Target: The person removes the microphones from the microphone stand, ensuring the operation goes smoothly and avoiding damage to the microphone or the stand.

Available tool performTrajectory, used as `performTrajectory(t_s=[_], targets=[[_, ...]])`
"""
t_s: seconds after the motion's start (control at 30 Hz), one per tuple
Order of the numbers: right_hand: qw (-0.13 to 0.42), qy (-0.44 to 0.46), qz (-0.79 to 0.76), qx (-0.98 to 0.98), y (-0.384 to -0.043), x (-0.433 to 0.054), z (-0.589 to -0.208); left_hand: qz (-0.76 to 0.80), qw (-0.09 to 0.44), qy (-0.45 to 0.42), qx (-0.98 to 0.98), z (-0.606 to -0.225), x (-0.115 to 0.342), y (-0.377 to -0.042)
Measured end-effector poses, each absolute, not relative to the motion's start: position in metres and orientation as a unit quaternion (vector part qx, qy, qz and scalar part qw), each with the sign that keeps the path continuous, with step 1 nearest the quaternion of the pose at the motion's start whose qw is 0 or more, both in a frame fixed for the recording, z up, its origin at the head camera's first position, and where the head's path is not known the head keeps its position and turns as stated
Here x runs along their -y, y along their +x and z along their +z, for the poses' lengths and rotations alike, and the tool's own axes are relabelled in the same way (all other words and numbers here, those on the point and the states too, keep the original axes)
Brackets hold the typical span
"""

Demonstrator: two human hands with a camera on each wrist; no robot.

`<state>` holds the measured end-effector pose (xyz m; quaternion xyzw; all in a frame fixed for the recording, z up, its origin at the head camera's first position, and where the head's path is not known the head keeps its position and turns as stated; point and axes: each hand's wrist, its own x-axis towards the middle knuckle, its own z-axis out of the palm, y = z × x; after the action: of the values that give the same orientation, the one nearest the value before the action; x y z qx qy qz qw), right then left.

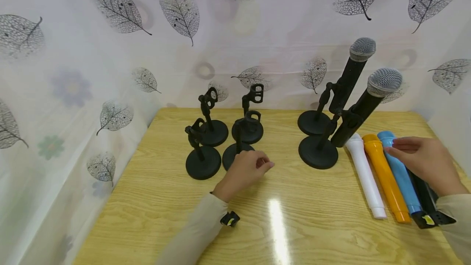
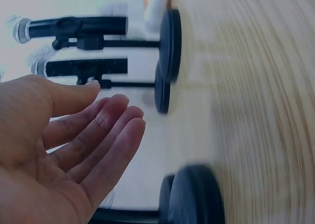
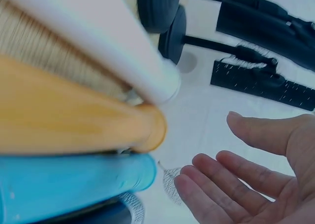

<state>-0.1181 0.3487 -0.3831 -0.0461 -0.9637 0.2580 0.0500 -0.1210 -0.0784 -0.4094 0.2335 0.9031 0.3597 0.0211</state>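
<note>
My left hand (image 1: 244, 171) hovers in front of a black desktop microphone stand (image 1: 239, 150). Its fingers (image 2: 106, 150) are loosely bent and hold nothing. On the right, my right hand (image 1: 428, 160) is over a light blue tube (image 1: 402, 175) and a black microphone (image 3: 135, 209) lying beside it. Its relaxed fingers (image 3: 211, 184) have nothing in them. Left of the blue tube lie an orange tube (image 1: 386, 177) and a white tube (image 1: 366, 177), each with a flared far end. My right hand partly covers the lying microphone in the head view.
Two black microphones with silver mesh heads, one farther (image 1: 347, 81) and one nearer (image 1: 362, 111), lean in stands at the back right. Three more stands with bare clips (image 1: 203, 160) (image 1: 213, 132) (image 1: 248, 130) are grouped left of centre. A leaf-patterned cloth (image 1: 235, 44) borders the wooden table (image 1: 154, 216).
</note>
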Motion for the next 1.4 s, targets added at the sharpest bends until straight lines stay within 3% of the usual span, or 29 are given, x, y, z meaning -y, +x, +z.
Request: performTrajectory(t_s=[0.27,0.7,1.4], targets=[[0.018,-0.027,0.295,0.955,-0.116,-0.329,-0.375,0.393,0.064,0.259,-0.88,-0.412,0.036,-0.138],[-0.005,-0.013,0.358,0.934,-0.116,-0.309,-0.362,0.48,0.029,0.267,-0.835,-0.412,-0.025,-0.17],[0.022,0.027,0.462,0.886,-0.112,-0.297,-0.357,0.537,0.021,0.262,-0.801,-0.411,-0.08,-0.199]])
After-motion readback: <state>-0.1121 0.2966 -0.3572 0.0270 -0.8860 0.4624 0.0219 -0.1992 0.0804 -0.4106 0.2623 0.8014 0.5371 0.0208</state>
